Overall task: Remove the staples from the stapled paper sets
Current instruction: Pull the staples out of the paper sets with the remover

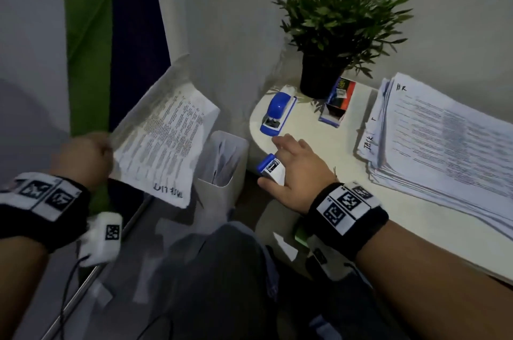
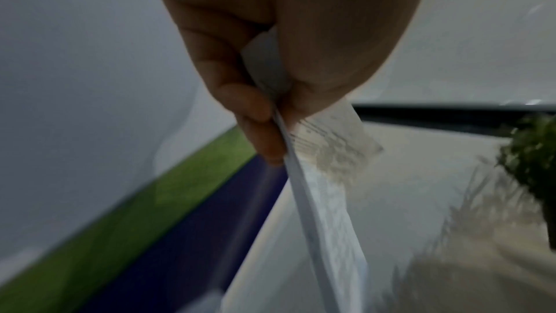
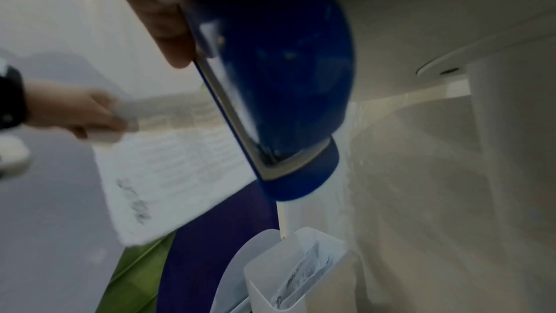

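Left hand (image 1: 83, 157) pinches paper set (image 1: 163, 139) by corner, held in air left of tabletop (image 1: 313, 187), above white bin (image 1: 222, 162). Right hand (image 1: 295, 170) grips blue staple remover (image 1: 270, 167) off tabletop's left edge. Sheets light, floppy; likely tear easily. Best hold close beside staple.

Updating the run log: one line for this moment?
left hand: grips paper set | right hand: holds staple remover | bin below
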Motion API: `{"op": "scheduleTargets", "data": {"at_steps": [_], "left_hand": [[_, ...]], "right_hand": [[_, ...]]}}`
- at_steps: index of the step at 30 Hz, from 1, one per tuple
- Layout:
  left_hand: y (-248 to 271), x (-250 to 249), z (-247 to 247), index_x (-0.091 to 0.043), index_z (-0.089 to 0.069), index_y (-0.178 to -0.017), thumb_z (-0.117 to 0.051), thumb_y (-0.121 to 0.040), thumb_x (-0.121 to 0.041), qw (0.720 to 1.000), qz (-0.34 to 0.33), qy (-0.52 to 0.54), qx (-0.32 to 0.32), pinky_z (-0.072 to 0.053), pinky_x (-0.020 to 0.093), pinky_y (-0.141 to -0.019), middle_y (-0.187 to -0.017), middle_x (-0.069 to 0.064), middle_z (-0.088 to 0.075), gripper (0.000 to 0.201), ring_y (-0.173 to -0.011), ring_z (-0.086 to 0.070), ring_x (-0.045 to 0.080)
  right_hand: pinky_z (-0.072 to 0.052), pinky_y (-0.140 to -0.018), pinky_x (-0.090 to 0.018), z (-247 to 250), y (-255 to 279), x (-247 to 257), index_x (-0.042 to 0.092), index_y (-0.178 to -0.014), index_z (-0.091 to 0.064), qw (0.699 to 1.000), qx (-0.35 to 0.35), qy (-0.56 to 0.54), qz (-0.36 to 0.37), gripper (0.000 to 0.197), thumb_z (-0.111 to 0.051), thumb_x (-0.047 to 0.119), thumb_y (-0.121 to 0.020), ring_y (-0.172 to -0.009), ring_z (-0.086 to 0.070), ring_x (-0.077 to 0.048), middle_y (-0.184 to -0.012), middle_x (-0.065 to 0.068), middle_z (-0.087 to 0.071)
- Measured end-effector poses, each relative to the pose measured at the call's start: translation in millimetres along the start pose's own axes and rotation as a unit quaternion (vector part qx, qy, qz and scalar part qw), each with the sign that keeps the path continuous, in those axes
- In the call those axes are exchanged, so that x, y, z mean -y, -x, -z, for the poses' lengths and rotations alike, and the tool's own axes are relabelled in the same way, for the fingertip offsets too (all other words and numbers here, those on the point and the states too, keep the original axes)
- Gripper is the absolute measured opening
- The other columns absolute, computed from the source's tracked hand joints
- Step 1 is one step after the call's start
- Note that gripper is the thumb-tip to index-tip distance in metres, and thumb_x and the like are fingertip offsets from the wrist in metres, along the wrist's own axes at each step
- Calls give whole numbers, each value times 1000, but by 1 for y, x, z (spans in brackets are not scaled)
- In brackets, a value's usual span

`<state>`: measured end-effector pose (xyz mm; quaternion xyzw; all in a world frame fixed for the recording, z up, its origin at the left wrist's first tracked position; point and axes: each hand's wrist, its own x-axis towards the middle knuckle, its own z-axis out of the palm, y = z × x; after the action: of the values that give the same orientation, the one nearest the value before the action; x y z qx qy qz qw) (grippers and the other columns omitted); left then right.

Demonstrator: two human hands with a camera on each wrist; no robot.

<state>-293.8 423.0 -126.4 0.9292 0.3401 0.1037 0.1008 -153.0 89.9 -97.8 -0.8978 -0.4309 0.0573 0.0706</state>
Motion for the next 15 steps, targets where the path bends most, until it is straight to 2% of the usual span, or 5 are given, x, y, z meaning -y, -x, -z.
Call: {"op": "scheduleTargets", "data": {"at_steps": [2,5,9,13,15], "left_hand": [[-8,-13,-28,8,-59,-107,-44,-91,2,997,41,36,55,-42,38,-69,-94,32,-61,23,-80,-56,40],[-22,-36,-63,6,-55,-112,-44,-92,-4,987,85,74,112,-40,34,-70,-102,26,-60,25,-89,-57,37],[-35,-62,-95,1,-49,-120,-41,-93,-6,983,96,107,115,-43,38,-79,-110,24,-57,29,-99,-56,38],[-52,-76,-123,-4,-47,-92,-40,-92,3,973,105,153,137,-38,36,-77,-84,16,-48,9,-89,-49,31],[-60,-83,-135,2,-49,-102,-42,-92,3,974,104,148,138,-41,38,-81,-95,22,-53,13,-95,-53,35]], "right_hand": [[-6,-117,-34,1,1,0,12,-136,-47,1000,-4,-24,0,79,-31,63,-77,-143,-19,-20,-154,-3,-27],[-8,-117,-37,0,2,-1,9,-133,-50,999,-11,-38,2,79,-34,63,-78,-143,-21,-23,-153,-6,-31],[-15,-115,-42,-7,1,-2,5,-122,-59,999,-30,-44,8,81,-30,66,-76,-138,-32,-31,-145,-12,-42],[-20,-113,-46,-9,1,-3,5,-116,-62,999,-29,-34,7,75,-33,64,-80,-135,-38,-33,-141,-14,-47],[-24,-112,-49,-11,1,-4,6,-112,-64,999,-36,-25,6,71,-37,63,-80,-133,-41,-34,-139,-14,-50]]}}
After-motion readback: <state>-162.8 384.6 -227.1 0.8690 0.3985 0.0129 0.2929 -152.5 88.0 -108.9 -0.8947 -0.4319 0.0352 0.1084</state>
